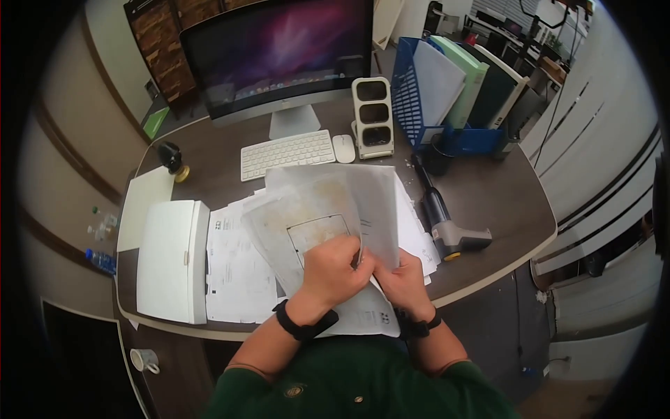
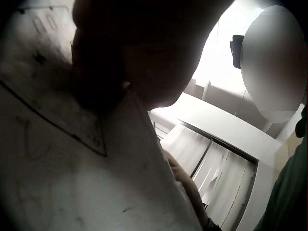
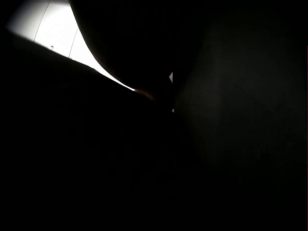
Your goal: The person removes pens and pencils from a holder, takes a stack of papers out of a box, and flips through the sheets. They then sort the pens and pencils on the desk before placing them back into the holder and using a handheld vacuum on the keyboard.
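Observation:
Several large paper sheets (image 1: 314, 195) are held up over the desk's front edge. The left hand (image 1: 333, 269) grips them with curled fingers near their middle; in the left wrist view that hand (image 2: 139, 57) is a dark shape over a sheet (image 2: 57, 163) with a drawn black outline. Close against it, the right hand (image 1: 406, 279) pinches the sheets at their right part, thumb on top. A lower flap (image 1: 363, 314) hangs below the hands. The right wrist view is almost wholly dark, so its fingertips are hidden.
Loose papers (image 1: 237, 272) lie under the sheets, beside a white box (image 1: 167, 262). Behind are a keyboard (image 1: 286, 155), mouse (image 1: 343, 148), monitor (image 1: 279, 56) and white three-slot holder (image 1: 374, 119). A handheld vacuum (image 1: 447, 223) and blue file rack (image 1: 474, 142) stand right.

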The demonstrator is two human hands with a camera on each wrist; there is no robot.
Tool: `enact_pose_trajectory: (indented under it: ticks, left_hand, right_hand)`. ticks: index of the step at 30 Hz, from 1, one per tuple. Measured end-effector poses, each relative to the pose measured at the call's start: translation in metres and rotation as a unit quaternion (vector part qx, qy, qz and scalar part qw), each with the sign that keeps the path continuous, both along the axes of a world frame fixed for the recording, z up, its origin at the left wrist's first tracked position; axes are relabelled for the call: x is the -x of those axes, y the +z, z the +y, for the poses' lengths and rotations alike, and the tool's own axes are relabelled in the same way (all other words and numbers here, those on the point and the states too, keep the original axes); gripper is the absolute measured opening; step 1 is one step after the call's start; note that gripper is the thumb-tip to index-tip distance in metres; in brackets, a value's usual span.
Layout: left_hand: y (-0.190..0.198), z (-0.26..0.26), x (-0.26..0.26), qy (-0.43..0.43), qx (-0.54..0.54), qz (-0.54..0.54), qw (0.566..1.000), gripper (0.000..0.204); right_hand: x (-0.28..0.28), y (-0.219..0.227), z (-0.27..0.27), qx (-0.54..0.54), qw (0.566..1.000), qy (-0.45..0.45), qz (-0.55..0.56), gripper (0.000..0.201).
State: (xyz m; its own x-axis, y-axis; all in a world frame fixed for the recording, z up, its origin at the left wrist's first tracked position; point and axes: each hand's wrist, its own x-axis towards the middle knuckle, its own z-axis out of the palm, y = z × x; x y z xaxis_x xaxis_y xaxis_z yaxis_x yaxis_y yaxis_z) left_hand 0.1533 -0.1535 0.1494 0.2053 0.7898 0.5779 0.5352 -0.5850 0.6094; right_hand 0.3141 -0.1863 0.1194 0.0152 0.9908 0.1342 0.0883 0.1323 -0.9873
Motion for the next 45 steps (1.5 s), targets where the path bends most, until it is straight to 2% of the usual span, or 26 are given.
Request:
enact_pose_trajectory:
  ticks: [8, 11, 14, 17, 21, 23, 24, 26, 27, 29, 30, 31, 33, 34, 36, 37, 40, 42, 45]
  left_hand:
    - [-0.008, 0.003, -0.008, 0.0, 0.002, -0.011, 1.0, 0.024]
    - [-0.011, 0.001, -0.005, -0.043, 0.031, -0.035, 0.998, 0.018]
    - [-0.021, 0.002, 0.001, -0.104, 0.075, -0.071, 0.989, 0.012]
    - [-0.03, 0.003, 0.007, -0.133, 0.11, -0.072, 0.982, 0.009]
    - [-0.034, 0.003, 0.012, -0.152, 0.119, -0.061, 0.979, 0.009]
    - [-0.035, 0.006, 0.019, -0.159, 0.15, -0.055, 0.974, 0.014]
    - [-0.036, 0.005, 0.023, -0.129, 0.118, -0.064, 0.983, 0.018]
    - [-0.037, 0.007, 0.032, -0.071, 0.047, -0.078, 0.993, 0.027]
    - [-0.043, 0.01, 0.042, -0.012, 0.026, -0.057, 0.998, 0.045]
    - [-0.05, 0.014, 0.053, 0.108, 0.035, -0.085, 0.99, 0.055]
    - [-0.052, 0.017, 0.059, 0.167, 0.037, -0.098, 0.98, 0.06]
    - [-0.055, 0.02, 0.066, 0.125, 0.126, -0.185, 0.967, 0.064]
    - [-0.059, 0.023, 0.08, 0.035, 0.293, -0.35, 0.889, 0.071]
    - [-0.055, 0.021, 0.087, -0.059, 0.34, -0.396, 0.851, 0.073]
    - [-0.041, 0.012, 0.097, -0.243, 0.418, -0.471, 0.737, 0.076]
    - [-0.037, 0.006, 0.094, -0.249, 0.378, -0.466, 0.76, 0.067]
    - [-0.025, 0.005, 0.093, -0.157, 0.289, -0.42, 0.846, 0.051]
    - [-0.015, 0.007, 0.095, -0.133, 0.248, -0.383, 0.88, 0.044]
    - [-0.005, 0.004, 0.097, -0.115, 0.159, -0.356, 0.914, 0.041]
  right_hand:
    - [-0.006, -0.002, -0.002, 0.009, 1.0, 0.014, -0.003, 0.033]
    - [-0.006, -0.003, -0.003, -0.002, 0.998, 0.05, 0.039, 0.037]
    - [-0.006, -0.004, 0.001, -0.03, 0.998, 0.061, 0.015, 0.036]
    - [-0.003, 0.005, 0.0, 0.02, 0.998, 0.055, -0.006, 0.033]
    - [-0.003, -0.002, 0.001, 0.031, 0.999, 0.038, -0.009, 0.027]
    - [-0.006, -0.008, 0.001, 0.067, 0.996, 0.018, 0.052, 0.027]
    - [-0.008, -0.01, 0.0, 0.085, 0.993, 0.007, 0.081, 0.028]
    - [-0.015, -0.004, -0.003, 0.048, 0.994, 0.02, 0.093, 0.027]
    - [-0.018, 0.003, -0.006, 0.024, 0.995, 0.025, 0.096, 0.027]
    - [-0.026, 0.017, -0.013, -0.018, 0.995, 0.036, 0.087, 0.028]
    - [-0.028, 0.024, -0.016, -0.033, 0.994, 0.036, 0.1, 0.029]
    - [-0.029, 0.029, -0.018, -0.046, 0.992, 0.037, 0.113, 0.03]
    - [-0.037, 0.028, -0.021, -0.066, 0.989, 0.047, 0.127, 0.035]
    - [-0.035, 0.03, -0.019, -0.077, 0.985, 0.052, 0.144, 0.034]
    - [-0.031, 0.034, -0.016, -0.097, 0.977, 0.061, 0.179, 0.033]
    - [-0.032, 0.034, -0.014, -0.077, 0.983, 0.072, 0.151, 0.032]
    - [-0.036, 0.03, -0.002, -0.044, 0.992, 0.09, 0.081, 0.03]
    - [-0.035, 0.027, 0.006, -0.054, 0.993, 0.091, 0.052, 0.03]
    - [-0.028, 0.024, 0.015, -0.137, 0.987, 0.067, 0.045, 0.024]
